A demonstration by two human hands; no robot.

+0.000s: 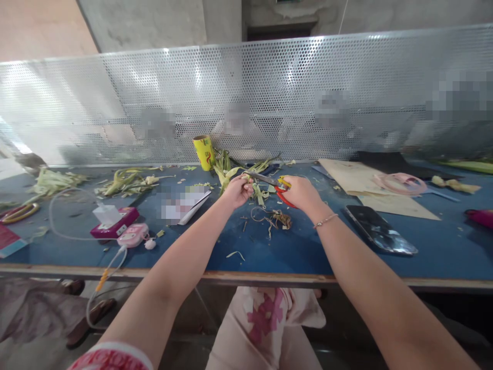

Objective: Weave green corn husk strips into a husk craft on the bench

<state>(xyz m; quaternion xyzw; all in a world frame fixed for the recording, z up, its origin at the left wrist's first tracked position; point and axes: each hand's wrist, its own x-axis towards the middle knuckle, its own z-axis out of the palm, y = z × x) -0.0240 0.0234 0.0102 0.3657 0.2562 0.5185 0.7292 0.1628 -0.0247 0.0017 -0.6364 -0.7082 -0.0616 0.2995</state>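
At your left, a magenta box (115, 223) and a pink case (133, 235) sit near the front edge of the worktop (277, 257); a white booklet (194, 203) lies farther in, near your left forearm. That forearm slants inward over the front edge to your left hand (241, 191), its fingers pinched closed on a pale green strip (227, 177). The scissors (265, 178) aim their blades leftward at those fingertips; you cannot tell whether they touch the strip. Beneath, between your forearms, a brown tangle (281, 220) lies, with mostly bare surface from there to the front edge. Your right hand (302, 191) wraps the red and yellow handles, its forearm angling in from the lower right. Beyond it, a phone (379, 228) and pale sheets (341, 168) crowd that side, while a perforated screen (269, 77) bounds the back.
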